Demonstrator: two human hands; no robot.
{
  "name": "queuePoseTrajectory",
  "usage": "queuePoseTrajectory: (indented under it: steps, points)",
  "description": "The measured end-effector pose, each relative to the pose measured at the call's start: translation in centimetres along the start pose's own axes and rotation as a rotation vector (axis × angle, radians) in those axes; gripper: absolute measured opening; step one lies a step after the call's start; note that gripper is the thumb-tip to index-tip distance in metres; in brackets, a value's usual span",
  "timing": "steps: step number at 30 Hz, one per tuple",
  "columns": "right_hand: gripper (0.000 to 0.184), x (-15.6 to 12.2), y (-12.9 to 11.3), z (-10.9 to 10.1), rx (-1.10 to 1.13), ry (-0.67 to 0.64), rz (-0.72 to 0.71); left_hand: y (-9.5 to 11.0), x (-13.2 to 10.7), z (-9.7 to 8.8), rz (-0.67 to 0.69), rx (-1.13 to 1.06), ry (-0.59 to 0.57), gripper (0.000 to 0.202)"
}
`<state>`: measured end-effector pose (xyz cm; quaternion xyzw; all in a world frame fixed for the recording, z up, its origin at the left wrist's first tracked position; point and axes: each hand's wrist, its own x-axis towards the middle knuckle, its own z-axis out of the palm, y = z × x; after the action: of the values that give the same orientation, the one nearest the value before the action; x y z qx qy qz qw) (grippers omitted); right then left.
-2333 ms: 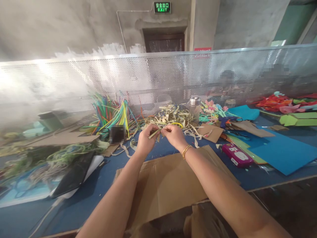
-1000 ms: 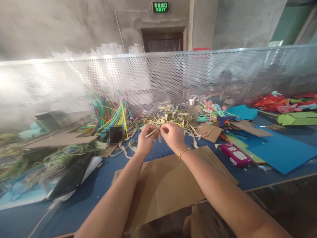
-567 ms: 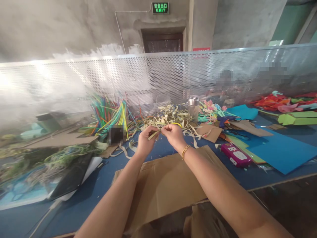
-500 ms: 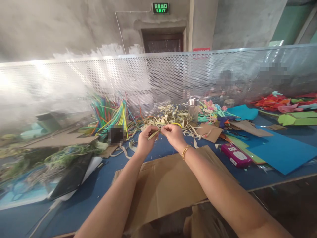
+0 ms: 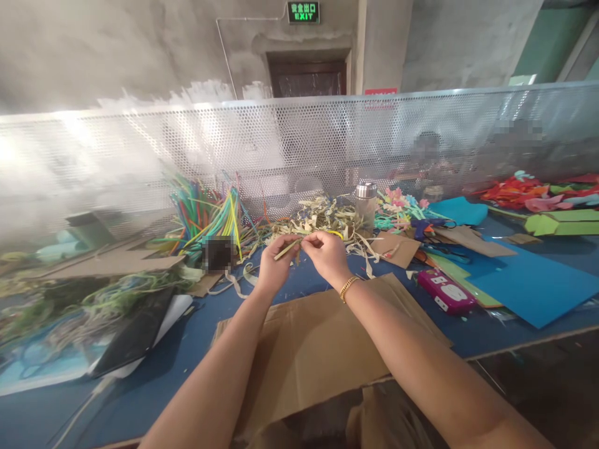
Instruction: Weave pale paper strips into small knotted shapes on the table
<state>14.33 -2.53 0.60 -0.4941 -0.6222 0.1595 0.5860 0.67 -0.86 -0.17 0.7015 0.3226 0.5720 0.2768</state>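
Between my two hands is a thin, pale green-tan strip [image 5: 286,250], perhaps dried leaf or straw. Fingers and thumb of my left hand [image 5: 275,265] are closed on it, and one end sticks out toward the lower left. My right hand [image 5: 326,257] pinches the strip's other end, close against the left fingertips; that end is mostly hidden. Both hands are above the blue table [image 5: 196,349], over the far edge of a flat brown cardboard sheet [image 5: 318,349]. Just beyond them lies a heap of dry, pale curled strips [image 5: 322,215]. A bit of something yellow [image 5: 336,235] shows behind my right fingers.
A glass bottle with a metal lid [image 5: 366,206] stands behind the heap. Colourful stems [image 5: 201,209] lie to the left, near a black tablet-like panel [image 5: 135,337]. On the right are a purple box [image 5: 446,292] and blue sheets [image 5: 528,280]. A perforated metal screen [image 5: 304,143] runs across the back.
My fingers have shifted slightly on the strip, and its free end now points a little more to the left. Both hands stay close together in nearly the same place.
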Motion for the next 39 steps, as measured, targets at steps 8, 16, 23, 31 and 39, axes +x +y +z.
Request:
queuePoseTrajectory:
  steps: [8, 16, 23, 31, 39]
  points:
    - [0.011, 0.5, 0.2, -0.1, 0.071, 0.007, 0.054, -0.4, -0.1, 0.4, -0.089, -0.114, 0.033, 0.024]
    - [0.013, 0.0, -0.4, -0.3, -0.058, -0.013, -0.036, -0.8, 0.1, 0.5, -0.177, -0.175, 0.084, 0.023]
    - [0.017, 0.6, 0.7, 0.1, 0.055, -0.050, 0.095, -0.4, 0.0, 0.5, -0.160, -0.159, 0.057, 0.024]
    - [0.020, 0.5, 0.5, 0.4, 0.350, -0.124, 0.269, -0.3, -0.1, 0.5, -0.133, -0.138, 0.018, 0.023]
    - [0.022, 0.3, 0.7, 1.0, 0.370, -0.047, 0.267, -0.1, -0.2, 0.5, -0.083, -0.200, 0.031, 0.021]
